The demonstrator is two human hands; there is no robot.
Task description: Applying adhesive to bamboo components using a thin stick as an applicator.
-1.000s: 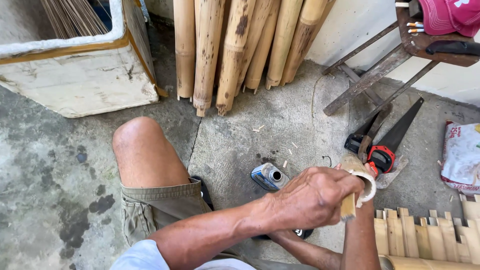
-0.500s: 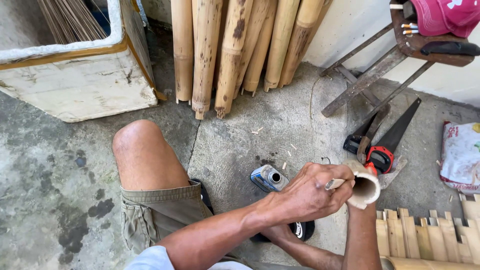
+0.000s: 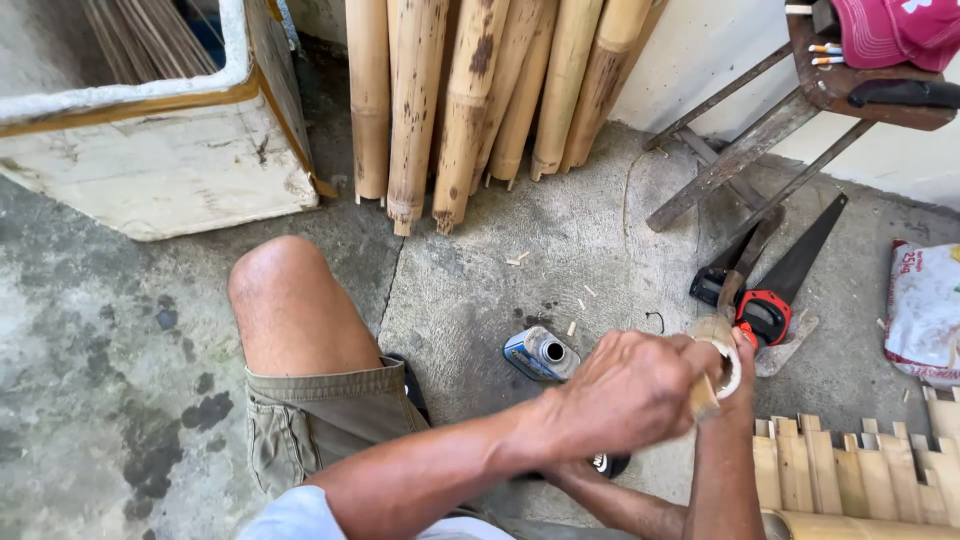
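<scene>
Nearest, low centre-right of the frame, I see the left hand (image 3: 625, 395) curled tight around a thin wooden stick (image 3: 703, 397), whose pale end juts out below the knuckles. Just beside it, the right hand (image 3: 738, 362) comes up from the bottom edge and wraps a short bamboo tube (image 3: 722, 350); only its fingers and forearm show, closed round the tube's wall. The tube's open mouth faces right. I cannot tell whether the stick goes into it.

Under the hands, on the concrete, a small blue-and-silver can (image 3: 540, 354) lies on its side, round opening upward; I cannot make out what is in it. Lower right corner: a row of split bamboo slats (image 3: 850, 470).

Right of centre, a hand saw (image 3: 790, 275) with a red-and-black handle lies across a dark blade. At the right edge, a white plastic bag (image 3: 925, 315).

Farther, upper centre: bamboo poles (image 3: 470, 100) stand against the wall. Upper left, a white foam box (image 3: 170, 150) holds a bundle of thin sticks (image 3: 150, 35). Upper right, a wooden stool (image 3: 800, 90) carries a red cap (image 3: 895, 30).
</scene>
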